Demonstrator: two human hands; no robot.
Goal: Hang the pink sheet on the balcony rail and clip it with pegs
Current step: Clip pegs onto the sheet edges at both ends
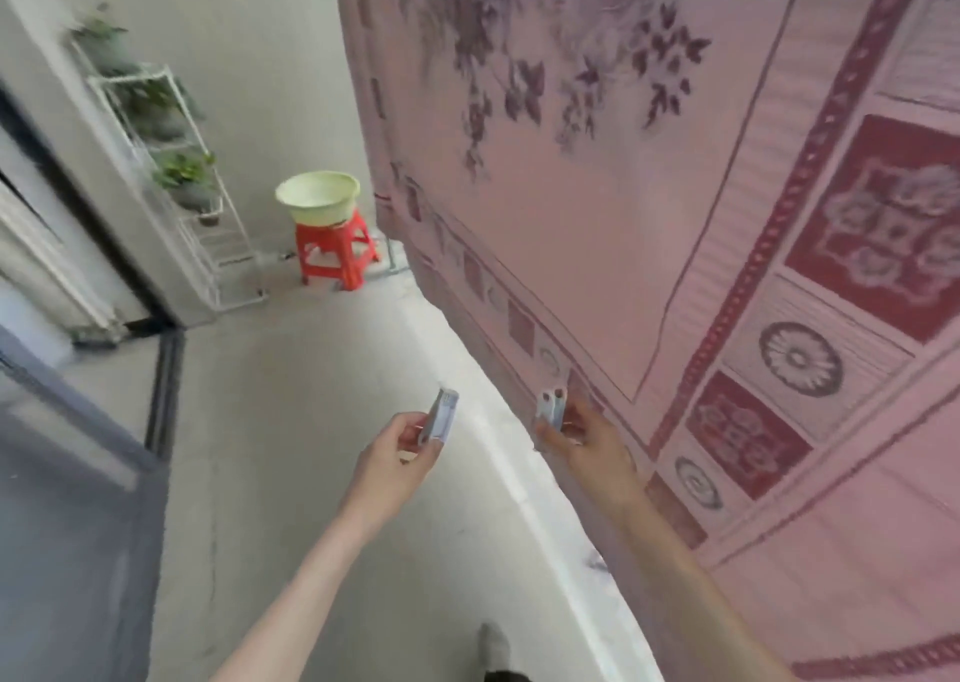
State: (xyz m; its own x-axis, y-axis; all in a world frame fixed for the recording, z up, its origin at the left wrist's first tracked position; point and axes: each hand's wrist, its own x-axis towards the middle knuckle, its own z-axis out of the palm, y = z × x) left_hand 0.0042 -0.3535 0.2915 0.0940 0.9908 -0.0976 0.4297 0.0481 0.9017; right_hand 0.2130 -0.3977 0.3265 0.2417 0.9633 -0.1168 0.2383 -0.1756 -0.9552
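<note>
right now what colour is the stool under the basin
Red, a plastic stool holding the pale green basin; head view.

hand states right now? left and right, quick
Left hand: fingers pinch a pale grey plastic peg.
Right hand: grips another pale grey plastic peg, close beside the hanging pink patterned sheet.

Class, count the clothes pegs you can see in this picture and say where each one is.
2. One pale grey plastic peg is pinched in the left hand; the other pale grey plastic peg is in the right hand, close to the pink patterned sheet. More may be hidden.
</note>
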